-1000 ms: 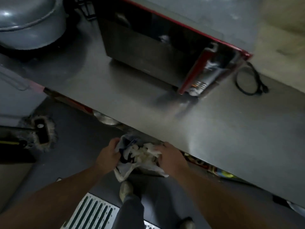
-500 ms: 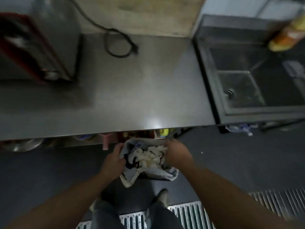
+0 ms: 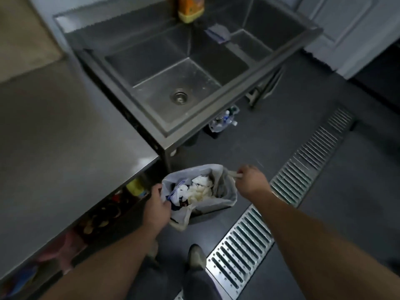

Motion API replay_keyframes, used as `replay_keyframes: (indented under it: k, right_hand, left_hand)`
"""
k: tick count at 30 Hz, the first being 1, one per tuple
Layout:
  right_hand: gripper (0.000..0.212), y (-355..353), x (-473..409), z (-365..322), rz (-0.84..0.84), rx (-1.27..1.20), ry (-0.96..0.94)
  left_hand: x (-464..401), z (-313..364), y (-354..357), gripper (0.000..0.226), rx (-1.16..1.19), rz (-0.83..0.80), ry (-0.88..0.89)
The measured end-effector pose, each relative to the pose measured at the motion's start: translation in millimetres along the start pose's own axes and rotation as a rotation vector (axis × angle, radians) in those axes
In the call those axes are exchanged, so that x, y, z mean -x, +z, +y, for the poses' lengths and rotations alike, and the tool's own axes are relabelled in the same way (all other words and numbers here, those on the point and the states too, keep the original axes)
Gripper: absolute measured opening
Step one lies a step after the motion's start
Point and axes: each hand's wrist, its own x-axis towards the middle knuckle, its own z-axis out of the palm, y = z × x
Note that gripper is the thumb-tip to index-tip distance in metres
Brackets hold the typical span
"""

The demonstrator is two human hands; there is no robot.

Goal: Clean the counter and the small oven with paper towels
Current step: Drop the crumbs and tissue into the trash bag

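Both hands [image 3: 157, 207] [image 3: 251, 180] holding open plastic bag [image 3: 225, 191], no legible writing

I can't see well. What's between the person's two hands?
In the head view, an open plastic bag with crumpled paper towels inside hangs between the left hand and right hand, which both hold it.

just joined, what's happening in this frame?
A person stands by the steel counter holding a plastic bag open with both hands: the left hand grips one edge, the right hand pulls the other handle. Crumpled paper towels sit inside. The sink is just ahead.
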Motion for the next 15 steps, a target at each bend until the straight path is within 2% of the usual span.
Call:
replay_keyframes:
  k: [5,15]
  right_hand:
    - [0.032,15.4,-0.3,21.1,0.067,-0.088,0.136]
    - [0.021,111.1,-45.1,40.9,0.105,-0.230,0.211]
  left_hand:
    - [-33.4,1.4,24.8,0.049,-0.086,-0.087,0.004]
    - [-118.6,-40.3,75.6,0.051,-0.081,-0.023,-0.089]
